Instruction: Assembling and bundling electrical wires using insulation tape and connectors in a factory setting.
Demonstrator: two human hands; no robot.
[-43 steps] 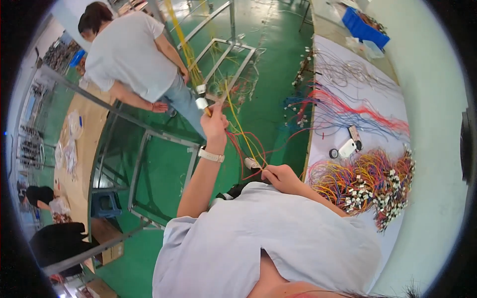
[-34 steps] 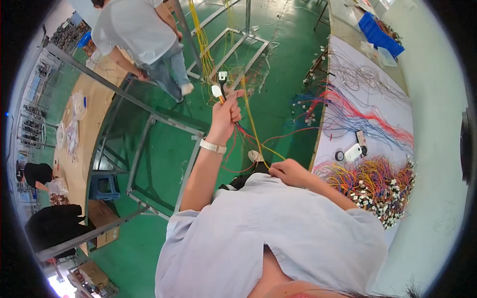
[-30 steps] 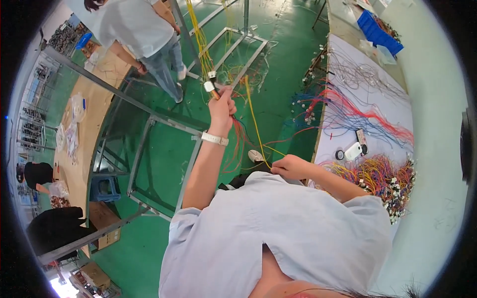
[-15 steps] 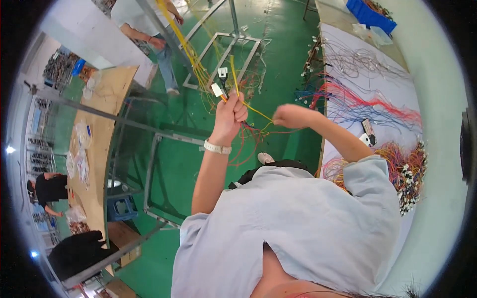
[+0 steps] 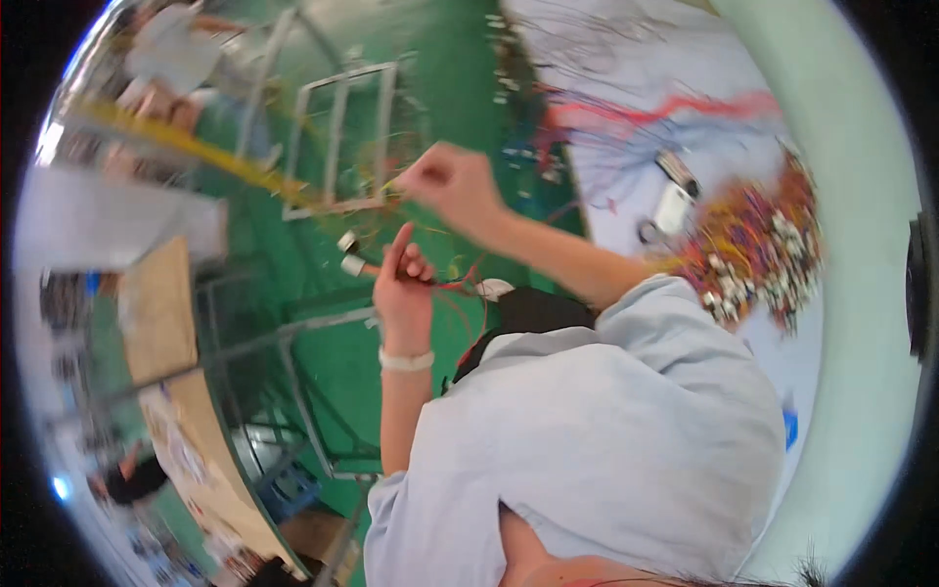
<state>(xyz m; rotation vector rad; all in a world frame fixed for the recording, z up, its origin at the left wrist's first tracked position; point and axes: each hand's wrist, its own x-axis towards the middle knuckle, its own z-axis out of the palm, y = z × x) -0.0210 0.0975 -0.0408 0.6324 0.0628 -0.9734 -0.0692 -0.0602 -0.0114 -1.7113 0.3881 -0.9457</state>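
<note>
My left hand [image 5: 403, 293] is closed around a wire harness, its index finger raised. Out of the near side of the grip stick two white connectors [image 5: 354, 264], and red wires [image 5: 468, 305] trail from the other side toward my body. Just above and to the right, my right hand [image 5: 452, 191] is pinched on a thin yellow wire [image 5: 394, 184]. A bundle of yellow wires [image 5: 210, 152] stretches blurred from the upper left toward that pinch. Where the yellow wire meets the harness is too smeared to make out.
A white table [image 5: 611, 210] on my right bears red and blue wires [image 5: 675, 108], a heap of connectored wires [image 5: 753, 245] and a white handheld object [image 5: 673, 210]. Metal frames [image 5: 337, 137] stand ahead and left, beside a wooden workbench [image 5: 161, 313]. Two people are farther left.
My view has swung to the right. My right hand has moved left and up, close above my left hand. The left index finger has lifted, and the harness connectors now tilt left.
</note>
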